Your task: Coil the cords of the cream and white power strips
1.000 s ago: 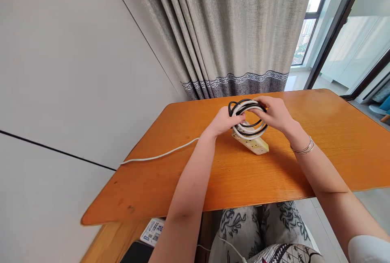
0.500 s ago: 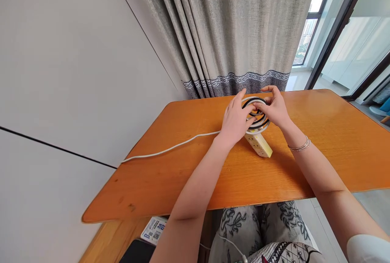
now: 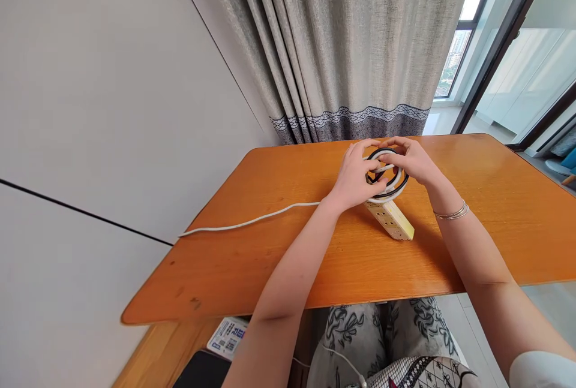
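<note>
Coiled black and white cables [image 3: 390, 194] are held between my two hands, above one end of a pale power strip [image 3: 392, 220]. My left hand [image 3: 357, 175] grips the coil's left side, its thumb and fingers around the loops. My right hand [image 3: 409, 160] pinches the upper right of the coil, fingertips close to those of the left. From beneath the left wrist a white cord [image 3: 252, 220] runs across the table to its left edge. The strip's far end is hidden behind the coil and left hand.
The orange wooden table [image 3: 486, 214] has rounded corners and stands against a pale wall panel [image 3: 112, 106]. A grey curtain [image 3: 351, 52] hangs behind it. Below the front edge lie a white printed box [image 3: 226, 337] and a dark flat object [image 3: 202, 370].
The coil and the power strip have shifted slightly right and towards me. Both hands have moved a little with them, and their fingers have drawn closer together at the top of the coil.
</note>
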The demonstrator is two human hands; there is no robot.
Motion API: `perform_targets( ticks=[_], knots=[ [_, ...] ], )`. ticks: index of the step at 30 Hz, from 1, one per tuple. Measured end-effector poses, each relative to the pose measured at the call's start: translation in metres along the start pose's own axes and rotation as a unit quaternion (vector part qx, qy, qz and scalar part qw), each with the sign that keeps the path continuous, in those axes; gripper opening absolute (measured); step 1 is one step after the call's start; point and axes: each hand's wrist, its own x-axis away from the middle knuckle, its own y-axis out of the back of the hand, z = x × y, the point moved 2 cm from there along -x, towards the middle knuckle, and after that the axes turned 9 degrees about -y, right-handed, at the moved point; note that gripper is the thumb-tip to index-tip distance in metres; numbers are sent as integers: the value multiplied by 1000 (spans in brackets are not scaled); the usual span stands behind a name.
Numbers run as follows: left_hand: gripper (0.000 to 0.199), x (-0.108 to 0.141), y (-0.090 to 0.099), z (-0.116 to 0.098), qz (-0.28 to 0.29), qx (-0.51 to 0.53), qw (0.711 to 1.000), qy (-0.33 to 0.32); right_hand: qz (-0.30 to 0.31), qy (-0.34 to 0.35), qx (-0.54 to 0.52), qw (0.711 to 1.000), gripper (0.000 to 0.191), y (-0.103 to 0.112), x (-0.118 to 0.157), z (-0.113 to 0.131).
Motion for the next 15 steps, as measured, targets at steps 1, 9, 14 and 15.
perform_targets(
  ticks=[1,9,14,15],
  knots=[
    [12,0,0,0,-14,20,1000,-5,16,7,-4,1000,38,2,-2,-2],
    [41,3,0,27,-194,262,944,55,21,139,-17,990,54,-6,-13,-18],
    [53,2,4,31,-227,257,935,87,-61,338,206,916,41,-10,-4,-5],
    [54,2,4,30,-226,255,936,87,-68,347,239,904,39,-10,-2,-4]
  ],
)
